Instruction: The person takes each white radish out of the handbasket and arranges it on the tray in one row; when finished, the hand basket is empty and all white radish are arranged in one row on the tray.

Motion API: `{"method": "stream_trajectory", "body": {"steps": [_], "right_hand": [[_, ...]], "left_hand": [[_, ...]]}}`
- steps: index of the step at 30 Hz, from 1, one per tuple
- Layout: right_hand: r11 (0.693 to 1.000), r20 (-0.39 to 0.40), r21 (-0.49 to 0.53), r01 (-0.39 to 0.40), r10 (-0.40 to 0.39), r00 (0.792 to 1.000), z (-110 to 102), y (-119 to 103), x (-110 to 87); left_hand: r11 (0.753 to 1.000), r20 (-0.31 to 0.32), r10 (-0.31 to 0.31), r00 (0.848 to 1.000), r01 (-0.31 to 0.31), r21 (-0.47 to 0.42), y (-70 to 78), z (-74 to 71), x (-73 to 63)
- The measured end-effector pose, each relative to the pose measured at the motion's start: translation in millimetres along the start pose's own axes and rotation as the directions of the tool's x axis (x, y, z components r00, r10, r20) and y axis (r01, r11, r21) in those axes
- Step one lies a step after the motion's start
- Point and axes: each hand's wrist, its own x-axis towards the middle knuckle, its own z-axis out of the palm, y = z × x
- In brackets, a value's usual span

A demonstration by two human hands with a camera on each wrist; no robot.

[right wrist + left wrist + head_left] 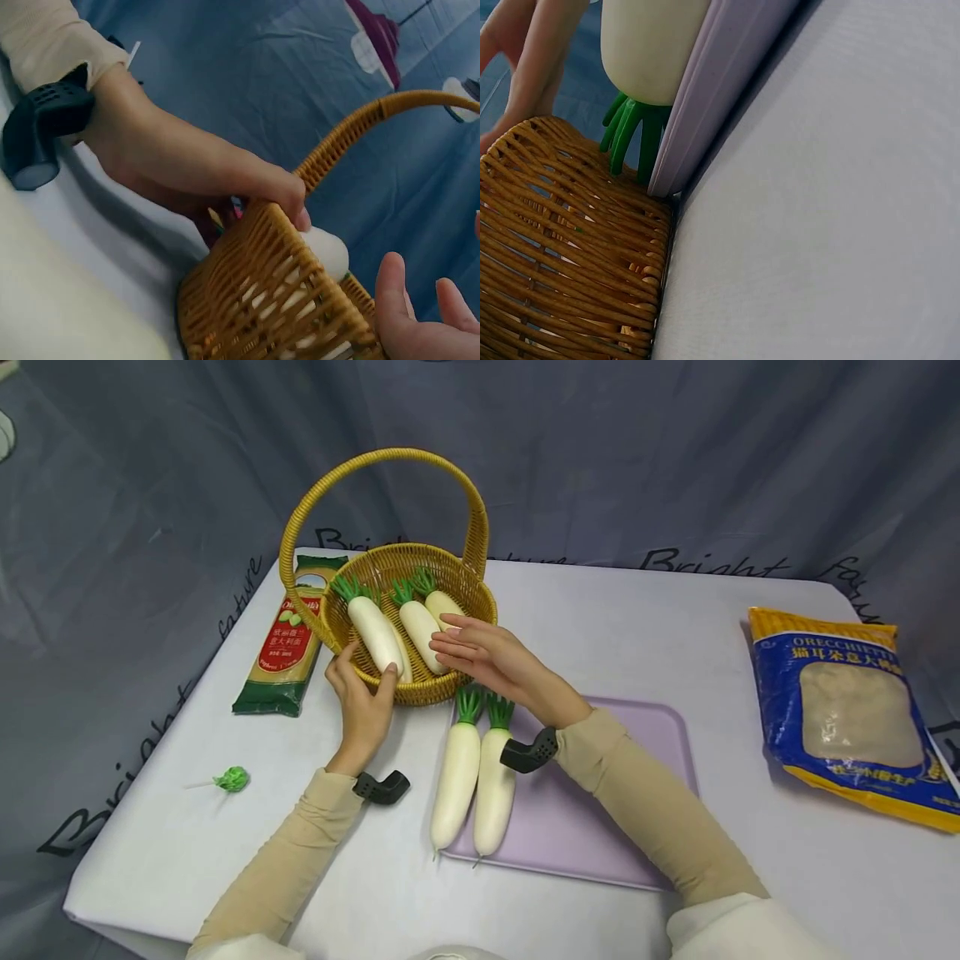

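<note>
A yellow wicker basket (422,694) with a tall hoop handle holds several white radishes (375,631) with green tops. My left hand (362,706) grips its front-left rim, thumb over the edge beside the nearest radish; the right wrist view also shows that hand at the wicker wall. Over the basket's right front edge, my right hand (510,670) reaches with fingers extended and holds nothing. Below it, two more white radishes (456,783) lie side by side on the left part of a lilac tray (600,827), their green tops close to the basket.
Left of the basket lies a red and green pasta packet (283,647), partly behind the handle. A green lollipop (232,779) is on the left of the white table (300,843). At the right edge rests a blue and yellow orecchiette bag (855,714).
</note>
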Motion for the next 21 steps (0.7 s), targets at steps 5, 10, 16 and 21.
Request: {"method": "stream_trajectory", "body": {"steps": [5,10,16,21], "right_hand": [[0.995,-0.064,0.103,0.016,-0.010,0.998,14,7,24.5],[0.993,-0.143,0.105,0.047,-0.031,0.989,24,15,39.6],[0.994,-0.224,-0.075,0.074,-0.090,0.970,39,24,52.9],[0.968,-0.259,-0.233,0.092,-0.153,0.954,44,27,62.3]], "left_hand": [[1.000,-0.009,0.004,1.000,-0.004,0.003,0.3,-0.3,0.8],[1.000,0.003,0.004,1.000,-0.004,0.008,1.1,0.0,-0.2],[1.000,-0.007,-0.001,1.000,0.001,0.007,0.3,-3.1,-1.7],[1.000,-0.006,0.011,1.000,-0.011,0.002,-1.5,-1.9,-0.4]]}}
